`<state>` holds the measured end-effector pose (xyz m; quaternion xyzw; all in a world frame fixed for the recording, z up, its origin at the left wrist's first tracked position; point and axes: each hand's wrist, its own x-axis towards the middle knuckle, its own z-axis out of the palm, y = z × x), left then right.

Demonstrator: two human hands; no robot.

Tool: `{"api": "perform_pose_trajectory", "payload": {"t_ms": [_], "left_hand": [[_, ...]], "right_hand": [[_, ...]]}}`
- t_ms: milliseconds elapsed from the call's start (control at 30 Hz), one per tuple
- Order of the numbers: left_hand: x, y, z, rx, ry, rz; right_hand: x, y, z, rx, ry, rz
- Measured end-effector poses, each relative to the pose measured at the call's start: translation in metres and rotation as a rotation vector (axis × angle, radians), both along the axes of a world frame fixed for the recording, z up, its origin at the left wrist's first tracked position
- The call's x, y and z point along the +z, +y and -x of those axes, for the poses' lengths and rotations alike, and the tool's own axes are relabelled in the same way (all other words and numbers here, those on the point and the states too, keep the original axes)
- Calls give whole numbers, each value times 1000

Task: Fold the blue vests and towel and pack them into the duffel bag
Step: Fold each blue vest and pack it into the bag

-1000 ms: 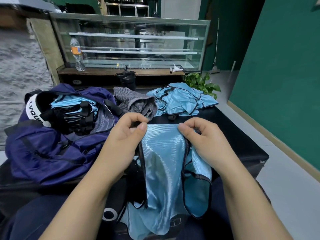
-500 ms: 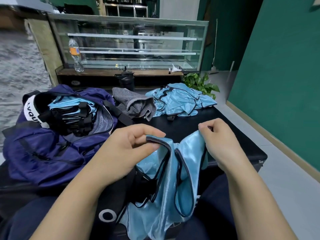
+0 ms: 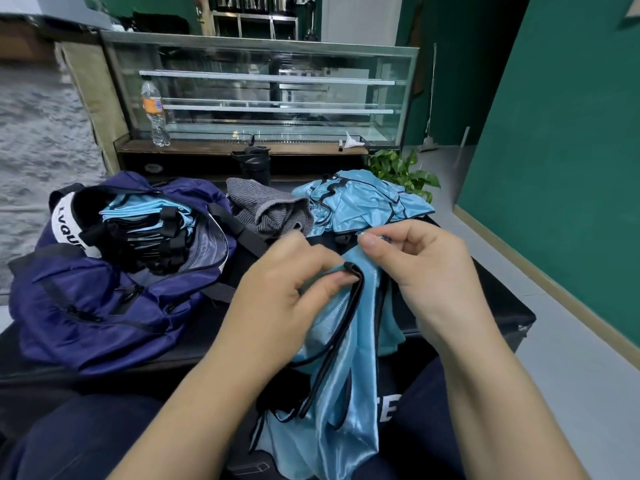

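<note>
— Looking into the duffel bag [image 3: 104, 306] first: what's inside?
— It lies unzipped at the left edge of the black table [image 3: 502, 306], navy and slick like nylon, and a stack of folded vests [image 3: 145, 230] sits in the opening, pale blue layers with black trim.
— And the vest being worked on?
— At the near edge. The left hand [image 3: 284, 292] pinches a black-edged strap of the blue vest [image 3: 346, 393] between thumb and curled fingers; the right hand [image 3: 426, 282] pinches the cloth's top edge just beside it. The shiny, satin-like fabric hangs down over the lap in long folds.
— The rest?
— A grey towel [image 3: 270, 209], ribbed and crumpled, at the far edge, touching the bag's strap. Just beside it on the right, a loose heap of unfolded vests [image 3: 367, 206], same glossy blue
</note>
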<state>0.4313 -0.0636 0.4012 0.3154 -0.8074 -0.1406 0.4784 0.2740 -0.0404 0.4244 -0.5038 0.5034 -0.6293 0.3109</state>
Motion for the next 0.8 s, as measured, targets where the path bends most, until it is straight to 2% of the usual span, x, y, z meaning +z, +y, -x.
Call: {"api": "perform_pose_trajectory", "payload": {"t_ms": [200, 367, 467, 533, 633, 700, 800], "left_hand": [[0, -4, -5, -22, -16, -134], [4, -5, -14, 51, 33, -124], [2, -7, -16, 68, 37, -81], [1, -7, -16, 87, 47, -32], [4, -3, -13, 29, 48, 11], [6, 1, -9, -4, 40, -22], [3, 2, -6, 61, 34, -100]], "right_hand": [[-2, -1, -3, 92, -60, -17], [-2, 2, 9, 207, -10, -153], [0, 5, 11, 246, -114, -219], [2, 5, 9, 184, -155, -225], [1, 5, 4, 118, -121, -179], [2, 6, -1, 169, -64, -164], [2, 10, -6, 263, 9, -157]]}}
